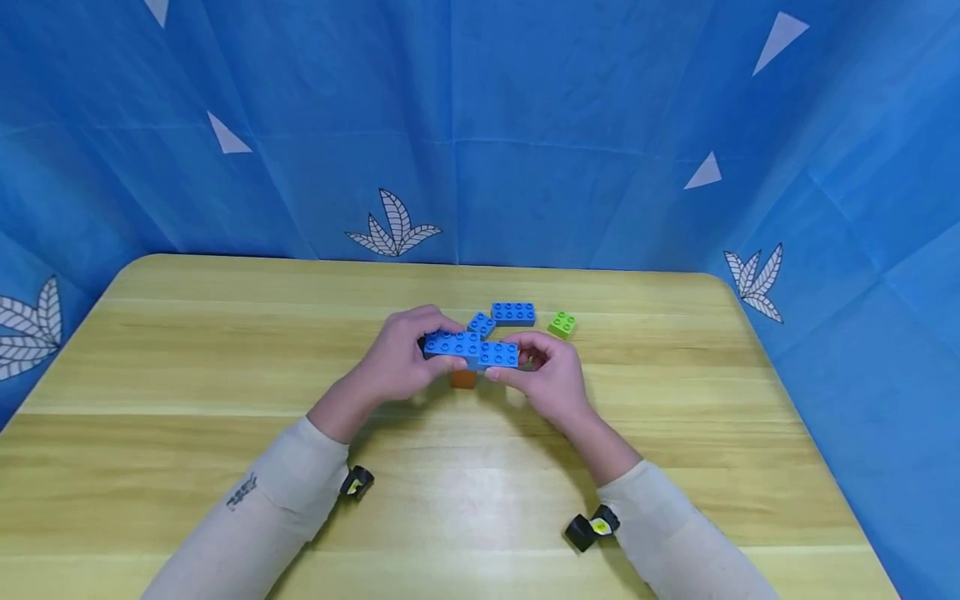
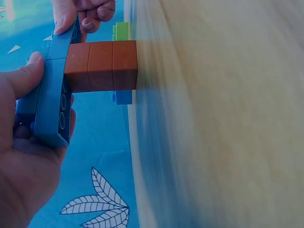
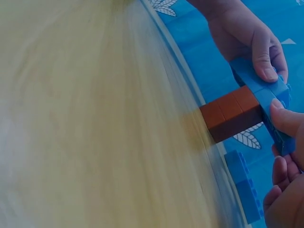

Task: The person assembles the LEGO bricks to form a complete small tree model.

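A stack of three orange-brown building bricks (image 2: 101, 65) stands on the table and carries a row of long blue bricks (image 1: 452, 346) across its top. My left hand (image 1: 405, 354) grips the left end of this blue row, thumb on the near side and fingers behind. At the other end, my right hand (image 1: 555, 379) pinches a blue brick (image 1: 498, 354) between thumb and fingers. In the left wrist view the left part shows two blue layers, the lower one (image 2: 51, 102) overhanging the stack with its hollow underside visible.
Behind the build lie a small blue brick (image 1: 482, 324), a longer blue brick (image 1: 513, 313) and a lime green brick (image 1: 562, 324). The wooden table (image 1: 465, 517) ends at a blue curtain (image 1: 525, 167) at the back.
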Demonstrator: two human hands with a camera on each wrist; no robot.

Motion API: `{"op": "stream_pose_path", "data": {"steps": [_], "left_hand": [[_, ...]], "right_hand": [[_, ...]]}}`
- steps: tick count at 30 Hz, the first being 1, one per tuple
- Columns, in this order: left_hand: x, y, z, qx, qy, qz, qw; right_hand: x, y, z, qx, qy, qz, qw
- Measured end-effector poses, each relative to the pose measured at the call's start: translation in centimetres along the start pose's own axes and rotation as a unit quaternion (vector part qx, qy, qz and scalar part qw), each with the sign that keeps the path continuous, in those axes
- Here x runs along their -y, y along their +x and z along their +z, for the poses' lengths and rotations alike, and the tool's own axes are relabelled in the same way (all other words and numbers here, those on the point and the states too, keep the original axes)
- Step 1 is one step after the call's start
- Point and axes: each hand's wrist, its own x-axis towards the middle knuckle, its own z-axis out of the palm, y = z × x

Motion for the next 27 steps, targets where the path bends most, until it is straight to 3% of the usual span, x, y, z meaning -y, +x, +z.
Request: {"op": "stream_pose_path", "data": {"steps": [7,18,27], "left_hand": [[0.3,0.0,0.4,-0.012,-0.006,-0.005,0.9999],[0.6,-0.4,0.4,-0.019,-0.031,-0.047,0.9982],[1.3,-1.5,0.2,-0.016,-0.107,-0.099,0.9892]], "right_hand": [[-0.1,0.1,-0.1,0.001,-0.011,0.003,0.9999],[-0.1,0.0,-0.3,0.012,-0.012,-0.002,0.9999],[-0.6,0.3,-1.0,0.061,-0.046,0.018,0.9969]]}}
